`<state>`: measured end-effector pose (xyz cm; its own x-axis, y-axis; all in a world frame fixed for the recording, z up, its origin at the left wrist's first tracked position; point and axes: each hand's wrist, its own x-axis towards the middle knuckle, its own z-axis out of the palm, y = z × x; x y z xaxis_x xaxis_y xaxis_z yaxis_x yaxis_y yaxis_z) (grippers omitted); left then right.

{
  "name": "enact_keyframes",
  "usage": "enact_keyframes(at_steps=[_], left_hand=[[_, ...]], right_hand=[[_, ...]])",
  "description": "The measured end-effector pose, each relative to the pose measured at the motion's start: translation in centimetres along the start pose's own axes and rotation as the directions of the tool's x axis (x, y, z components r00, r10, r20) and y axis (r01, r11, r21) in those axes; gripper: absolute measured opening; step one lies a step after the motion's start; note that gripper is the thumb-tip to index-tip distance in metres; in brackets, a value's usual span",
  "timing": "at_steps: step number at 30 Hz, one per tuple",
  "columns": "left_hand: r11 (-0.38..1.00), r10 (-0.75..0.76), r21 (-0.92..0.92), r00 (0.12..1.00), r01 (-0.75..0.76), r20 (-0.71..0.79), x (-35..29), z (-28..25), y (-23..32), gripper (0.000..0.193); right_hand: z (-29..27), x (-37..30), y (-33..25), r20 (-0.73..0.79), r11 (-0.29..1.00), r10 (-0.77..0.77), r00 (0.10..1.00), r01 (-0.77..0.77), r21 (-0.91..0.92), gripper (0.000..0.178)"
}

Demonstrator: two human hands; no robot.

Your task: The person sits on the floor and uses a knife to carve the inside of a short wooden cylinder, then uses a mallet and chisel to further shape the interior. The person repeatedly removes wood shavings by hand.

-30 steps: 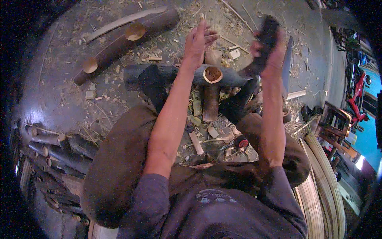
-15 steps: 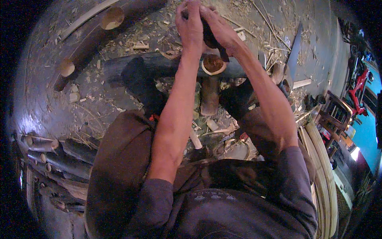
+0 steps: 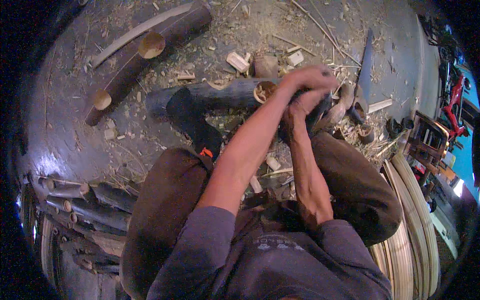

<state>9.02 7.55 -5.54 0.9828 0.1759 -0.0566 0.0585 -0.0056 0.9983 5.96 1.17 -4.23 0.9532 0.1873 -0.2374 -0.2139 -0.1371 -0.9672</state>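
Observation:
My left hand (image 3: 312,78) reaches across to the right, slightly blurred, its fingers bent. Just under it is my right hand (image 3: 306,104), closed and close against it. Something dark shows between the two hands; I cannot make out its shape. Both hands are just right of a round, pale-rimmed cut (image 3: 264,92) in a dark log (image 3: 220,95). That log lies crosswise in front of me, its right part hidden behind my hands. My dark-shod left foot (image 3: 192,117) is against it.
At upper left lies another log (image 3: 182,27) with two round pale cuts. A saw blade (image 3: 366,65) stands out at right. Wood chips (image 3: 238,62) and shavings litter the floor. Stacked dark logs (image 3: 102,210) are at lower left, long pale strips (image 3: 412,215) at lower right.
Both hands have moved from the far side of the log, near the upper edge, to the right and closer to me. A dark tool showed between them before. The log's cut is now uncovered.

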Motion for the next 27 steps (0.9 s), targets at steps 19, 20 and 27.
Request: enact_keyframes(at_steps=[19,20,27], left_hand=[[0.997,0.019,-0.070,0.988,-0.008,0.154,1.4,-2.3,1.7,0.046],[0.978,0.019,-0.208,1.000,-0.022,-0.016,1.4,-3.5,0.3,0.049],[0.957,-0.287,-0.237,0.675,0.168,-0.680,-4.6,-11.5,1.2,0.033]], right_hand=[[1.3,-0.3,-0.8,-0.225,0.971,-0.238,0.945,0.229,-0.066,0.057],[3.2,0.4,-1.4,-0.118,0.970,-0.183,0.976,0.199,0.143,0.055],[8.1,2.7,-2.3,0.617,0.973,0.110,0.779,0.042,-0.227,0.078]])
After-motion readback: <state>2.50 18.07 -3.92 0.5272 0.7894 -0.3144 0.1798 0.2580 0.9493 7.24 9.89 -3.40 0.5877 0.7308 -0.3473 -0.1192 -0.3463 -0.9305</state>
